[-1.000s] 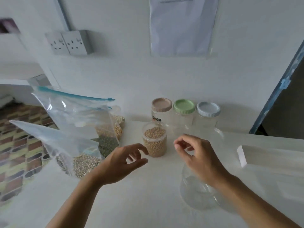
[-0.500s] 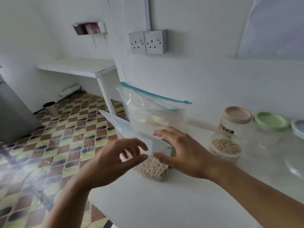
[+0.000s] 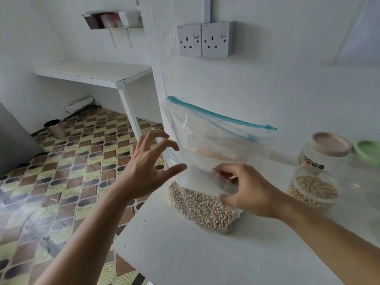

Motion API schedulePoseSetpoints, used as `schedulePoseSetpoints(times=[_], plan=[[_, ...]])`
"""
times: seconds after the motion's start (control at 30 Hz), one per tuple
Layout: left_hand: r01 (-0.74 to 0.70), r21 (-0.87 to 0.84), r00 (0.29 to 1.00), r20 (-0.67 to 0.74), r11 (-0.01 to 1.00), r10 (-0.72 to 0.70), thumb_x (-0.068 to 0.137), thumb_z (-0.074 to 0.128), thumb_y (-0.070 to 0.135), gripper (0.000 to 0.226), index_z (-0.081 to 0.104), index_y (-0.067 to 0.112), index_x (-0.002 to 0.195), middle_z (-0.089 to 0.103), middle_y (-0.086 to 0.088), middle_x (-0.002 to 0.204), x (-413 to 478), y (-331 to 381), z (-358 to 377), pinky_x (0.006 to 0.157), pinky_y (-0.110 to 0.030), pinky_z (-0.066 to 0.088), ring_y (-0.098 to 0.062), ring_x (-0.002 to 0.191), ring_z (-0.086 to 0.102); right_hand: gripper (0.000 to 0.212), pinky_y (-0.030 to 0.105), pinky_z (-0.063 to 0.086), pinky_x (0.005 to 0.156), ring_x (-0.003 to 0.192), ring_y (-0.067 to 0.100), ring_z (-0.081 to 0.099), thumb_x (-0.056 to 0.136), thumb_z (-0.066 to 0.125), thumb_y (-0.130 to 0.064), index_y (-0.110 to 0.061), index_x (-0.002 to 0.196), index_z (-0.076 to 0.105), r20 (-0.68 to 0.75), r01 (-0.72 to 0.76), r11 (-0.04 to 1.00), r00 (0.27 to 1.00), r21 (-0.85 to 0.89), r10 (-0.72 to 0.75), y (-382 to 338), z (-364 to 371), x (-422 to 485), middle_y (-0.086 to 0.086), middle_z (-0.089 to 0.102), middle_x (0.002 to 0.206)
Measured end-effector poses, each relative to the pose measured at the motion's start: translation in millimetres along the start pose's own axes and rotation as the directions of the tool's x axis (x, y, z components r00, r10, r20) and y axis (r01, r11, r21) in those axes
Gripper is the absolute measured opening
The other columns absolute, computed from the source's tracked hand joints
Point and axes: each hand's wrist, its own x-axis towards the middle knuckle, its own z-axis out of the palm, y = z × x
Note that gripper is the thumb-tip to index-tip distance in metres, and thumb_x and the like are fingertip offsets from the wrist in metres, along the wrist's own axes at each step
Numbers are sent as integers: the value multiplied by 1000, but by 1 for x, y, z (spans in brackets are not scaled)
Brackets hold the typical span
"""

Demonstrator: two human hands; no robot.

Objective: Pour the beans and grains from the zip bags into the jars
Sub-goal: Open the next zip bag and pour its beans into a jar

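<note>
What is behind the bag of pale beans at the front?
A taller zip bag with a blue seal, tan grains showing inside. The bean bag and the right hand cover its bottom.

Clearance, head view. Near half of tabletop (image 3: 205, 260) lay bare: free approach from front edge up to bean bag (image 3: 201, 208). The bean bag stood at the tabletop's left edge; taller blue-zip bag (image 3: 216, 128) rose directly behind it, backed by wall (image 3: 287, 89), so no way through at the rear. Left hand (image 3: 144, 171) hung beyond the left edge, over floor (image 3: 61, 182), in open air, fingers (image 3: 156, 136) spread by the bags' left side; contact unclear. Right hand (image 3: 246, 192) pinched the bean bag's upper film, occupying its right side. Bare strip of tabletop separated the bean bag from open jar (image 3: 312, 190). Pink-lid jar (image 3: 327, 151) & green-lid jar (image 3: 368, 151) closed off back-right, near the wall.
</note>
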Motion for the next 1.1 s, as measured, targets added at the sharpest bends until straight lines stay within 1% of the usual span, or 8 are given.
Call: schedulePoseSetpoints(times=[0.13,0.27,0.37,0.47,0.57,0.67,0.87,1.1], plan=[[-46,145,985,174,988,21,90,18,86,67,61,40,113,63,21,99,22,-1,-12,110,-51,28,7,93,55,31,19,39,104,118,-9,51,75,88,-45,-44,102,74,324,-144,988,939,52,119,-5,-8,-1,-27,56,119],[-151,355,861,506,923,-54,87,27,86,66,70,40,107,63,18,110,34,-4,-9,104,-37,38,-2,103,56,53,31,45,106,115,1,58,76,62,-83,-34,93,77,422,-236,968,889,81,181,-10,4,1,-22,65,116],[-222,404,781,619,888,-86,88,46,78,47,62,38,107,65,15,117,36,-9,-3,96,-36,52,-9,103,59,53,21,44,72,80,3,56,86,57,-73,-24,80,75,299,-337,939,905,65,304,-8,17,4,-17,63,95],[-214,394,728,674,894,-123,83,54,80,57,50,43,126,64,15,124,38,-13,-4,96,-41,53,-12,105,61,24,19,47,72,86,7,59,83,83,-43,-28,89,65,180,-288,958,941,-12,285,-3,24,4,-10,62,101],[-269,384,730,680,884,-73,79,56,83,79,33,48,146,52,16,145,40,-13,-11,117,-48,30,-15,136,43,38,21,54,73,86,9,65,76,90,-18,-31,100,63,80,-216,973,974,83,210,-7,18,3,-6,66,97],[-272,209,761,644,939,78,83,60,75,80,30,46,152,42,16,155,44,-5,-21,123,-43,14,-10,144,30,43,24,56,71,76,11,65,74,89,-6,-27,103,66,-74,-69,962,993,265,92,-18,4,3,-1,72,90],[-376,-50,867,332,925,371,90,59,57,38,67,26,109,65,20,99,64,16,-45,92,-17,51,6,91,62,22,31,61,81,80,17,73,76,86,-1,-17,87,76,-348,168,903,937,395,-22,-31,-37,0,5,77,86],[-405,-113,883,207,907,420,84,66,50,32,71,21,94,68,18,84,86,50,-66,74,-14,53,0,82,64,9,32,58,64,65,22,70,78,82,-11,-15,84,76,-579,233,874,812,426,66,-14,-65,-18,8,74,76]])
